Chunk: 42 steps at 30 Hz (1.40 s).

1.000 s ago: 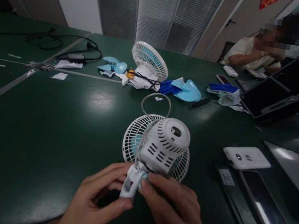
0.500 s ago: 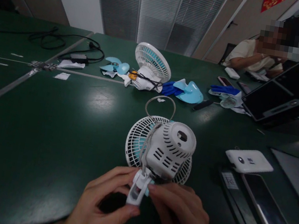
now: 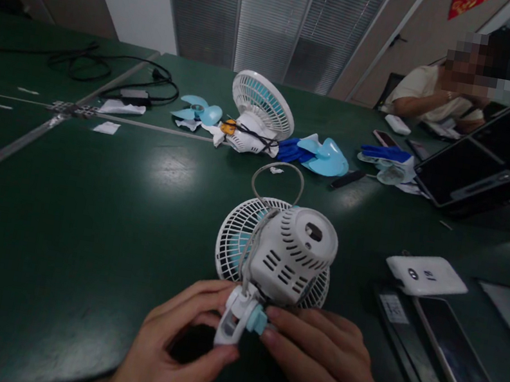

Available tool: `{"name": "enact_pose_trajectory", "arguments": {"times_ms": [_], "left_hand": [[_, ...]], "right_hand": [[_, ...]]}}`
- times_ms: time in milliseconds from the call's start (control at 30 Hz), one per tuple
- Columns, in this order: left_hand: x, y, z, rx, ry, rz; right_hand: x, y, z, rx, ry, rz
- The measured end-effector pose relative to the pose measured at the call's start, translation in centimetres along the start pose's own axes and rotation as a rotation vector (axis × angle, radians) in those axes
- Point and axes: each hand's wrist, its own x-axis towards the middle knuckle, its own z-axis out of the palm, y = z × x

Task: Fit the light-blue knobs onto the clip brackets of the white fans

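Note:
A small white fan [image 3: 290, 255] lies grille-down on the green table, its vented motor housing facing up and its white bracket toward me. My left hand [image 3: 181, 341] grips the bracket [image 3: 232, 321], fingers on its far side and thumb at its lower end. A light blue knob [image 3: 257, 319] sticks out from the bracket's right side. The thumb and forefinger of my right hand [image 3: 319, 358] are closed together at the knob's outer end. Light blue blades [image 3: 238, 250] show through the grille, and a grey cord [image 3: 301, 189] loops behind the fan.
A second fan [image 3: 261, 110] stands farther back between loose blue fan blades [image 3: 329, 158]. To the right lie a phone [image 3: 465, 366], a white device [image 3: 426, 276] and a black strip [image 3: 400, 333]. A black cabinet-like object [image 3: 502, 141] stands at right; a person [image 3: 428, 93] sits beyond.
My right fingers have drawn back slightly to the right, so more of the light blue knob shows. My left hand still holds the bracket, and the fan stays in place.

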Motion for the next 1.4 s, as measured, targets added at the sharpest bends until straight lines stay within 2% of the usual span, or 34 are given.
{"name": "enact_pose_trajectory", "arguments": {"times_ms": [100,267,500,733,833,1033,1267,1400], "left_hand": [[-0.1,-0.1,-0.1,0.029,-0.010,0.015],[-0.2,-0.3,-0.1,0.055,-0.031,0.026],[-0.2,-0.3,-0.1,0.062,-0.035,0.024],[-0.1,0.0,0.0,0.099,-0.028,0.054],[0.0,0.2,0.1,0.099,-0.028,0.055],[0.0,0.4,0.2,0.082,0.005,0.032],[0.0,0.4,0.2,0.092,0.043,0.040],[0.0,0.4,0.3,0.083,0.037,0.042]], "right_hand": [[-0.2,-0.4,0.6,0.055,0.009,0.053],[0.1,-1.2,1.4,0.046,0.140,0.120],[0.6,-1.9,2.2,0.036,0.157,0.269],[0.9,-2.9,2.8,-0.032,0.223,0.332],[1.1,-2.9,2.4,-0.025,0.246,0.311],[1.2,-1.9,1.5,-0.017,0.184,0.155],[1.1,-1.7,1.7,0.064,0.171,0.178],[0.6,-2.1,1.2,0.110,0.127,0.158]]}}
